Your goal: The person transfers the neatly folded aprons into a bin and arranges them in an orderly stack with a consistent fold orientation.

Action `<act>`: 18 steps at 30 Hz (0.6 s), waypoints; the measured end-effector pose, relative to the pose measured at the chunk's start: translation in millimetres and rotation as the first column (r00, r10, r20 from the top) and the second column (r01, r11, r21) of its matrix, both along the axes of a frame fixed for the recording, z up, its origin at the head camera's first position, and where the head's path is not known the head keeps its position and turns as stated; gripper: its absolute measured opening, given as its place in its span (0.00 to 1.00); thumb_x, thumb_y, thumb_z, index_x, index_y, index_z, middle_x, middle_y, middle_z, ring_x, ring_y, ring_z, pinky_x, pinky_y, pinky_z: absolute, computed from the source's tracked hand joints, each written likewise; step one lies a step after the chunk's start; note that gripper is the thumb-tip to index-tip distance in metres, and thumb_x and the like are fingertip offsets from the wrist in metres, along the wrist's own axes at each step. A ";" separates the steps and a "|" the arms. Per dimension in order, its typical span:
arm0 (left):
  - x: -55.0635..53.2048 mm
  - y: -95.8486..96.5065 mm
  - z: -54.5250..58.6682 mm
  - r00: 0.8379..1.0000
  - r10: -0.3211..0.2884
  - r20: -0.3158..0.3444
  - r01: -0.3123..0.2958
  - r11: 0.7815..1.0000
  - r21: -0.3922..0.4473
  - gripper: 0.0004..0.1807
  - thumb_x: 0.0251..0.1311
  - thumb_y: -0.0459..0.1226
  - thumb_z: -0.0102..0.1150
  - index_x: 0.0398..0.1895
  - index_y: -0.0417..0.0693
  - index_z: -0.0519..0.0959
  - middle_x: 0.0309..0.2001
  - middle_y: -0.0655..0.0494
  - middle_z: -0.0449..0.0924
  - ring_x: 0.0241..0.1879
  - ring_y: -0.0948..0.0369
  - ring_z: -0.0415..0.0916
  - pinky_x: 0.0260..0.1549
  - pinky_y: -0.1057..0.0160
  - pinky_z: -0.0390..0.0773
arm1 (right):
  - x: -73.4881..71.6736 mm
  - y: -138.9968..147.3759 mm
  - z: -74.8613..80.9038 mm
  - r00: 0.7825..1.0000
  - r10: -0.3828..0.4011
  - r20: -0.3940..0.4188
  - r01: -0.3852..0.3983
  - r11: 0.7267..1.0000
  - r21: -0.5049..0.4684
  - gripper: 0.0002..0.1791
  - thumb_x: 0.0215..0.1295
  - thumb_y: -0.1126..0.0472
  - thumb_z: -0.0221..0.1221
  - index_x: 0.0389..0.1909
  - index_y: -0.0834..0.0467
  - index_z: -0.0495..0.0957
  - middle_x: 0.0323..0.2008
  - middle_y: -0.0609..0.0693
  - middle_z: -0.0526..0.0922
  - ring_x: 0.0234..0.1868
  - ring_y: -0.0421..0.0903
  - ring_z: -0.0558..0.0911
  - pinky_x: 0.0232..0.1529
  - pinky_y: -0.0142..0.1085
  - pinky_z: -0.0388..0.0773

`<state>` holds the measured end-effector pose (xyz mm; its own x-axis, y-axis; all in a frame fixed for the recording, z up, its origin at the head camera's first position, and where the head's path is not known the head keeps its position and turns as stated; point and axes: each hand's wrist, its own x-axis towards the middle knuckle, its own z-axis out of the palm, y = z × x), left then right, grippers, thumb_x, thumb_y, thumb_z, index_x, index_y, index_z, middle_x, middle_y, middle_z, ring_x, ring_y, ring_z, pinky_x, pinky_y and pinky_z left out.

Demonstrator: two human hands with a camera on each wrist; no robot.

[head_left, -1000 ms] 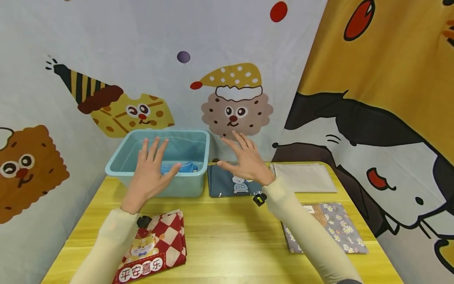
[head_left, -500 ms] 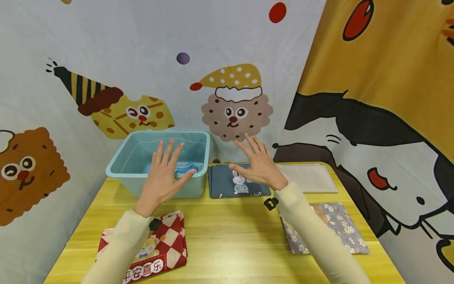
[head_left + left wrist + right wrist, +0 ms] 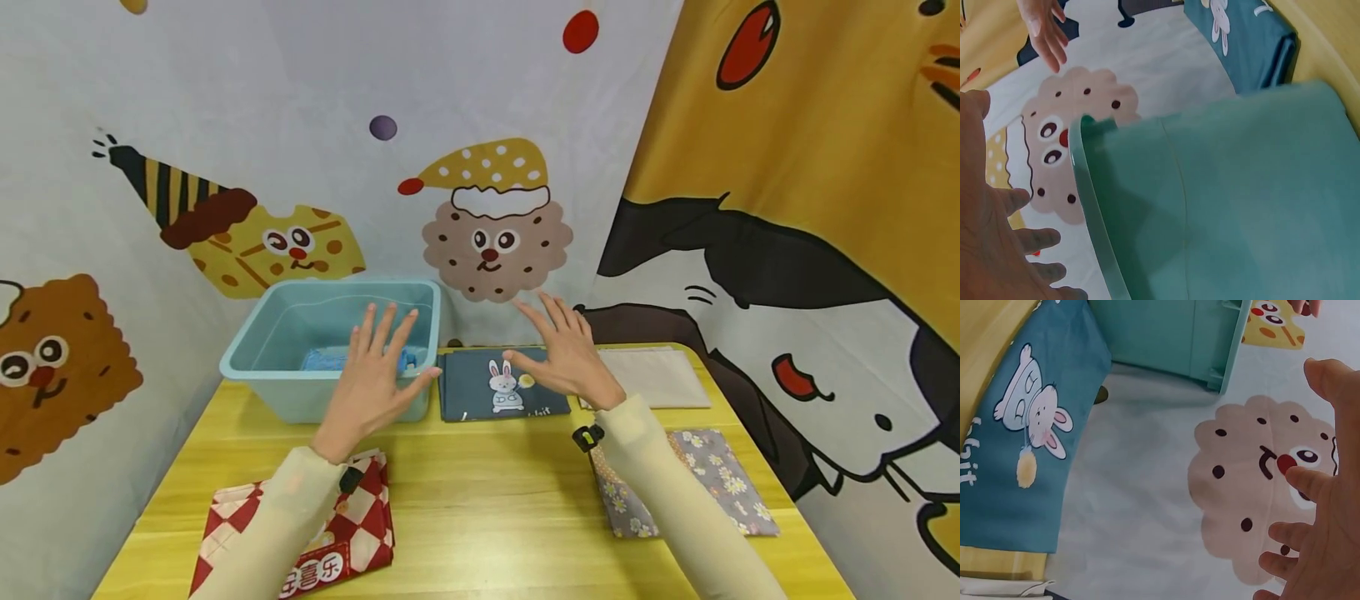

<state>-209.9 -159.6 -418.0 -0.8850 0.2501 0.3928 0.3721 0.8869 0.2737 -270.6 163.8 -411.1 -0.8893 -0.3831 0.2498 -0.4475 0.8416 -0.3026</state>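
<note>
My left hand point(image 3: 369, 392) is held up with its fingers spread, in front of the right part of a blue-green plastic tub point(image 3: 262, 373), and holds nothing. Inside the tub lies something bright blue point(image 3: 322, 359), partly hidden by that hand. My right hand point(image 3: 567, 358), fingers also extended, hovers by the right end of a folded dark blue cloth point(image 3: 467, 396) with a rabbit print. In the left wrist view the left hand point(image 3: 997, 244) appears beside the tub wall point(image 3: 1229, 200). The right wrist view has the right hand point(image 3: 1322, 531) apart from the cloth point(image 3: 1029, 506).
A folded red-and-cream checked cloth point(image 3: 367, 521) lies at the table's front left, partly under the left forearm. Behind the right forearm are a folded light grey cloth point(image 3: 660, 379) and a grey daisy-print cloth point(image 3: 723, 483). A cartoon-printed curtain point(image 3: 300, 100) hangs behind the wooden table point(image 3: 480, 500).
Both raised hands have drifted to the right and slightly lower in the head view, the left one more. The tub and cloths have stayed in place.
</note>
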 end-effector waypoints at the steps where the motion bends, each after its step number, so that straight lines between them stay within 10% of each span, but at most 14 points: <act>1: -0.2 3.0 -0.6 1.000 -0.006 -0.002 0.006 1.000 -0.001 0.50 0.66 0.69 0.50 0.85 0.65 0.44 0.85 0.50 0.35 0.84 0.46 0.25 0.78 0.32 0.43 | 0.2 1.6 -1.1 1.000 -0.004 0.001 0.004 1.000 -0.002 0.47 0.66 0.26 0.55 0.82 0.37 0.53 0.84 0.53 0.45 0.83 0.59 0.45 0.78 0.67 0.42; 18: 1.2 56.2 -19.9 0.989 -0.141 -0.036 0.140 0.990 -0.022 0.50 0.67 0.73 0.41 0.84 0.64 0.44 0.84 0.50 0.41 0.84 0.44 0.33 0.76 0.36 0.55 | -2.6 13.2 -26.1 0.999 -0.035 0.041 0.035 0.999 0.001 0.49 0.66 0.29 0.58 0.82 0.43 0.53 0.83 0.58 0.45 0.83 0.64 0.45 0.77 0.69 0.44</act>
